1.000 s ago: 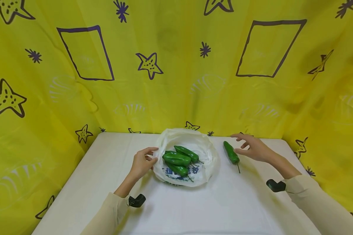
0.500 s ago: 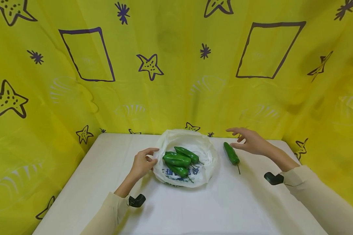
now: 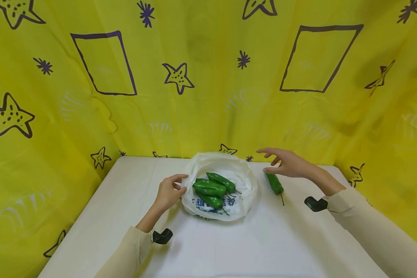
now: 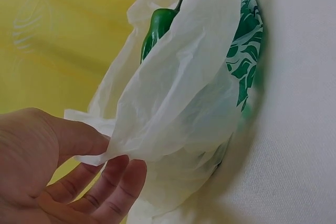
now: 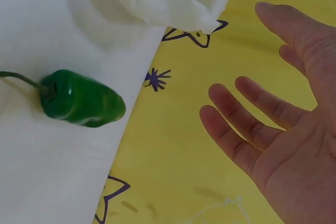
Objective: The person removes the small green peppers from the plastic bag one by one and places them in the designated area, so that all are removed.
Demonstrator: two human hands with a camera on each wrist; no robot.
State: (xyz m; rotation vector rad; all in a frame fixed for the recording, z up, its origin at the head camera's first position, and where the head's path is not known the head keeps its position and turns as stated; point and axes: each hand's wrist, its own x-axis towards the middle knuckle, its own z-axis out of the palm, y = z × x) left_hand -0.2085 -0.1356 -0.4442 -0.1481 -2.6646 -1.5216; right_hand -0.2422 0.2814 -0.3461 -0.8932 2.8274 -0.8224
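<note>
My left hand [image 3: 168,193] pinches the left rim of a thin white plastic bag [image 3: 249,185], thumb on one side and fingertips on the other in the left wrist view. The bag's mouth is spread wide, and several green peppers [image 3: 209,189] lie inside over blue print. To the bag's right, one more green pepper [image 3: 275,186] lies on the white table, its stem toward the near side. My right hand [image 3: 287,163] hovers above that pepper's far end with fingers extended and nothing in them. The right wrist view shows the lone pepper [image 5: 81,100] apart from the fingers.
The white table [image 3: 236,251] ends at a yellow curtain [image 3: 208,116] printed with stars, which rises behind it and on both sides. A dark wrist device [image 3: 162,236] sits at the left cuff, another dark device [image 3: 315,204] at the right.
My right hand has moved left and slightly up in the head view, now overlapping the lone pepper's far tip. My left hand stays at the bag's rim, and the peppers lie where they were.
</note>
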